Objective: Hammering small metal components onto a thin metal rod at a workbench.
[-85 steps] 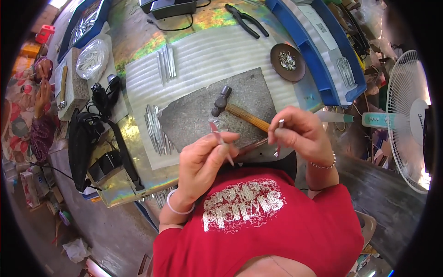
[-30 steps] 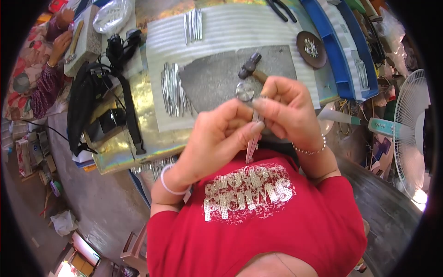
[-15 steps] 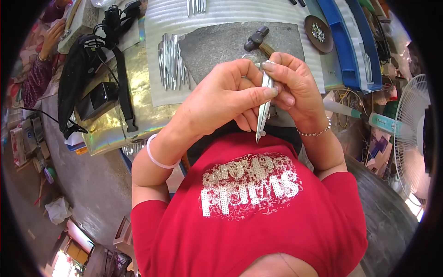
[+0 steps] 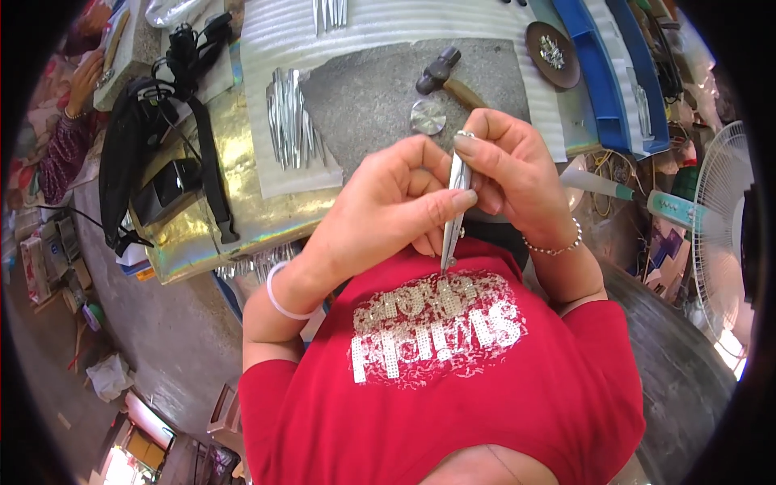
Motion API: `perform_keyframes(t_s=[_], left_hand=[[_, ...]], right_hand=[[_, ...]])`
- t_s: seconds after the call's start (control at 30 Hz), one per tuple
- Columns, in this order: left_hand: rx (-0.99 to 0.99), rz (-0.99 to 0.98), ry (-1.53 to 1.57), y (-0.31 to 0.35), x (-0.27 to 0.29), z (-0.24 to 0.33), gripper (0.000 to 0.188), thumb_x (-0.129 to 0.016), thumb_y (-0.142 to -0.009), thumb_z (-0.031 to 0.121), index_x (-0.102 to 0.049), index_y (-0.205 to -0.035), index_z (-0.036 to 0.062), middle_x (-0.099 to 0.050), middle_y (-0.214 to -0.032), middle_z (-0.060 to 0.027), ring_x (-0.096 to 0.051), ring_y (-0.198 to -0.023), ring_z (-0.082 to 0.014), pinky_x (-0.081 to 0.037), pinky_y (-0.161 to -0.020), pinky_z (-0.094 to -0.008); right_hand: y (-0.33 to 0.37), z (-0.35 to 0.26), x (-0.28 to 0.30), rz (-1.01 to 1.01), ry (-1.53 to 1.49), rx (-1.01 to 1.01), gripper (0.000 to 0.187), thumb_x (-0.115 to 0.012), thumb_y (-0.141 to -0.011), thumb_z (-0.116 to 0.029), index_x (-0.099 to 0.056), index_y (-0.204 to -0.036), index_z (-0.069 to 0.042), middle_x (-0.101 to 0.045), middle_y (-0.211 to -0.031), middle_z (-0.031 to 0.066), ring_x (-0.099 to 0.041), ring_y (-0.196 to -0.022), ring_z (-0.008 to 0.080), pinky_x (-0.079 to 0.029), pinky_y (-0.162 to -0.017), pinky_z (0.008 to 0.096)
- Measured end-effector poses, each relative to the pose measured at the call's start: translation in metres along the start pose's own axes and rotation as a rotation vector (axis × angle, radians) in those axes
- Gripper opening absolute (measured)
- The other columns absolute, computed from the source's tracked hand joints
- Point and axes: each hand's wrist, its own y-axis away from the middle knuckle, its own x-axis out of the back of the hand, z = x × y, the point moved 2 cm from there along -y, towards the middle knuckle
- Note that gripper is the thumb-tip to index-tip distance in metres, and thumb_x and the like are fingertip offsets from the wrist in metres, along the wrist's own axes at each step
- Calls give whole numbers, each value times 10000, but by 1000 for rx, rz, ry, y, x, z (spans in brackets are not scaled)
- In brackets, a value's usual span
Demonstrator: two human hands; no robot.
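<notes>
Held upright in front of my red shirt is a slim silver piece with a pointed lower end and a small knob near its tip, by its look a drawing compass [image 4: 448, 242]. My left hand [image 4: 392, 202] is closed on its middle, thumb along the front. At its top end, my right hand [image 4: 513, 166] pinches it between thumb and fingers. Beyond the hands, a hammer [image 4: 439, 71] with a wooden handle lies on a grey stone slab [image 4: 364, 89]. A round shiny metal disc [image 4: 428, 117] sits near the hammer.
Several silver metal strips [image 4: 291, 121] lie left of the slab, and more strips [image 4: 330, 14] farther back. A brown dish [image 4: 558, 73] holds small metal parts, beside a blue tray [image 4: 594, 73]. A black strapped bag [image 4: 129, 162] lies left; a fan [image 4: 719, 242] stands right. Another person's hand [image 4: 83, 81] is far left.
Both hands and the compass have come slightly nearer my body. The metal disc on the slab, mostly hidden before, now shows fully. The grip looks much the same.
</notes>
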Motion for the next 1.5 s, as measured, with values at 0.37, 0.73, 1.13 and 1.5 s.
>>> perform_keyframes(t_s=[0.37,0.73,1.13,1.5], left_hand=[[-772,674,-586,11,24,-1,266,-659,-819,-51,-480,-1010,-7,-615,-889,-85,-625,-759,-122,-544,-660,-238],[-728,630,-1091,-13,32,-15,71,-661,-817,-7,-627,-879,-9,-630,-797,-72,-586,-690,-115,-461,-600,-254],[-578,526,-515,-37,26,-19,42,-644,-822,-13,-639,-864,-9,-608,-665,-41,-549,-603,-68,-439,-554,-217],[-620,519,-647,-43,19,-16,18,-616,-834,-24,-618,-824,-9,-604,-651,-46,-571,-584,-83,-458,-546,-222]], right_hand=[[-34,-40,132,434,1383,353,200,-566,-861,-184,-522,-817,6,-555,-658,205,-594,-660,352,-456,-586,428],[3,-23,45,266,1607,701,314,-626,-792,-171,-529,-1045,-12,-545,-981,125,-537,-933,281,-444,-755,394],[9,-5,57,237,1121,663,276,-523,-839,-42,-463,-1103,11,-551,-924,200,-600,-803,354,-473,-665,414],[42,11,60,183,421,345,247,-545,-896,-50,-473,-1125,10,-581,-745,51,-524,-682,71,-432,-610,245]])
